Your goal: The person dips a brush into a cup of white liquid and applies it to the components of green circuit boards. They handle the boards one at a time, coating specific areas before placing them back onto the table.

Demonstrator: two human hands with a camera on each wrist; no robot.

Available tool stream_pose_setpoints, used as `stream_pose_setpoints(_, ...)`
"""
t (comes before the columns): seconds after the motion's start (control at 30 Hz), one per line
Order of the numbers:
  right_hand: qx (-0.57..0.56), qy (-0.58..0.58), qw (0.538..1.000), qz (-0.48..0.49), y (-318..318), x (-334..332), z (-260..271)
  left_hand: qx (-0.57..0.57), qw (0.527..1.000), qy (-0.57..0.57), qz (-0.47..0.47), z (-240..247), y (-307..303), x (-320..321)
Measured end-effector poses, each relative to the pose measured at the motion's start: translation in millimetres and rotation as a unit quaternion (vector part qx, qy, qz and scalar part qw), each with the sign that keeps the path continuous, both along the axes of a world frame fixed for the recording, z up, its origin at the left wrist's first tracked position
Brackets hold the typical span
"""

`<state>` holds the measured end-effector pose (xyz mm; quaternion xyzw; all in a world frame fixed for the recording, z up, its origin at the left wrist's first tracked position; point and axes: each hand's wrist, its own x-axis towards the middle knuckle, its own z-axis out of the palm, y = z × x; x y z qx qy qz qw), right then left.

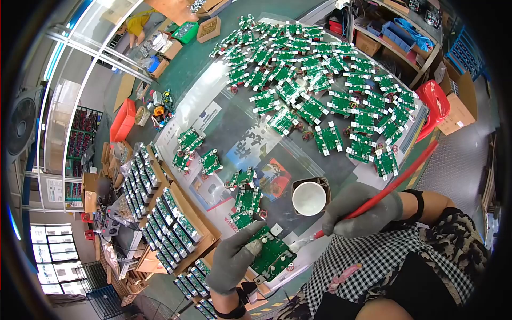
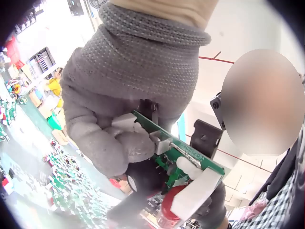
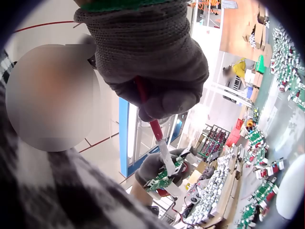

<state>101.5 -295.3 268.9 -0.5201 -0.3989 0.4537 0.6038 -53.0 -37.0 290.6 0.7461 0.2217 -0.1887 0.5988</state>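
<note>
The gloved left hand (image 1: 234, 259) grips a green circuit board (image 1: 273, 255) by its edge, thumb over its upper face; in the left wrist view the hand (image 2: 128, 95) pinches the board (image 2: 178, 149), with white parts on it. The gloved right hand (image 1: 364, 210) holds a red-handled brush (image 1: 392, 184), its whitish tip at the board's right edge. In the right wrist view the fingers of the right hand (image 3: 150, 71) curl round the red handle (image 3: 156, 129), and the pale brush end (image 3: 166, 157) lies over the board (image 3: 161, 182).
A white-topped round container (image 1: 309, 198) stands beside the right hand. Many green boards (image 1: 320, 69) cover the table's far side; several more (image 1: 248, 200) lie just beyond the left hand. Racks of boards (image 1: 170, 229) stand at the left. A red stool (image 1: 433, 106) is at the right.
</note>
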Motion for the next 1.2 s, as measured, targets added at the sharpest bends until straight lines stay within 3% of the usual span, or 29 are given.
stream_pose_setpoints(0.23,-0.036,0.016,0.999,0.002,-1.8,2.8,5.7,-0.011,0.999,0.020,0.030,-0.1,0.2,-4.2)
stream_pose_setpoints(0.33,0.053,-0.001,0.999,-0.008,3.8,-0.7,5.4,-0.016,0.999,0.002,0.032,0.2,0.4,-4.1)
stream_pose_setpoints(0.6,-0.023,-0.066,0.997,-0.026,3.4,6.7,0.0,-0.006,1.000,-0.002,0.022,-6.9,4.3,-11.2)
stream_pose_setpoints(0.67,-0.065,-0.075,0.994,-0.046,-3.0,13.6,2.6,-0.009,0.988,-0.085,0.129,-13.2,11.1,-18.9)
stream_pose_setpoints(0.7,-0.063,-0.076,0.994,-0.042,-5.6,14.5,3.2,-0.007,0.987,-0.085,0.133,-18.0,14.2,-19.7)
stream_pose_setpoints(0.77,-0.053,0.051,0.992,-0.102,-6.9,14.0,3.2,-0.134,0.915,-0.210,0.317,-30.1,23.8,-22.7)
stream_pose_setpoints(0.83,-0.022,0.068,0.992,-0.107,2.6,9.2,3.9,-0.245,0.846,-0.265,0.392,-44.1,35.2,-34.9)
stream_pose_setpoints(0.87,0.024,0.069,0.992,-0.106,8.3,6.2,-0.6,-0.248,0.825,-0.295,0.414,-48.2,31.0,-37.2)
stream_pose_setpoints(0.97,0.061,0.056,0.992,-0.092,24.1,0.3,8.0,-0.266,0.787,-0.363,0.421,-58.8,18.1,-35.6)
stream_pose_setpoints(1.03,0.055,0.118,0.988,-0.087,33.9,-4.3,8.2,-0.269,0.749,-0.414,0.442,-64.4,4.0,-25.6)
stream_pose_setpoints(1.2,0.127,0.032,0.988,-0.080,50.8,-4.9,8.8,-0.362,0.687,-0.436,0.455,-62.0,-30.3,10.9)
